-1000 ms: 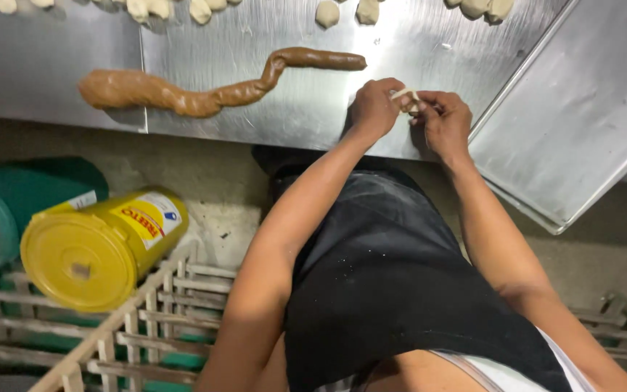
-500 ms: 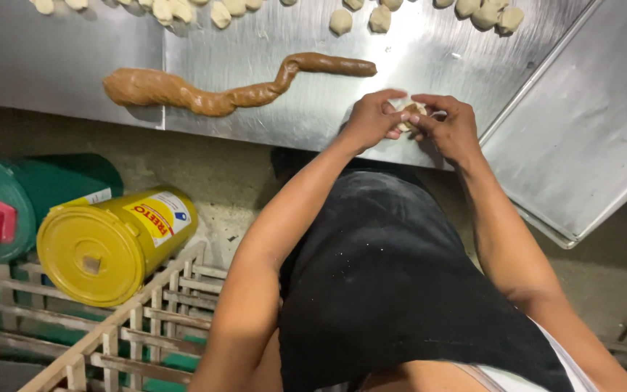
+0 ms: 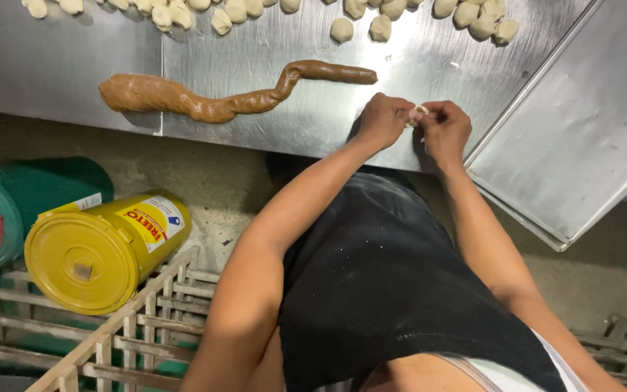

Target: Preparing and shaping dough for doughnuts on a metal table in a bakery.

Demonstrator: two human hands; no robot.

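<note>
Honestly, the risky bit is how close to the edge you're working. Your left hand (image 3: pixel 384 120) and right hand (image 3: pixel 444 129) are pinched together on a small pale dough piece (image 3: pixel 420 111), fingers of both clamped on it from either side, held just above the steel surface (image 3: pixel 74 65) right by its front edge. If it slips out of that pinch, I'd guess it goes over the edge and down to the floor (image 3: pixel 205 178), not back onto the steel.

Second thing: the brown filling rope (image 3: pixel 219 105) lies just left of your hands, its thin end near your left knuckles. A careless wrist swing could smear or drag it.

The empty tray (image 3: pixel 582 138) sits tilted at your right, one corner hanging past the edge. Bump it with your right elbow and it could tip off.

The dough balls (image 3: pixel 361 27) along the far side are well apart from all this, so they look safe. Below, the yellow tub (image 3: pixel 96 254) and wooden crate (image 3: pixel 132 327) would catch anything dropped.
</note>
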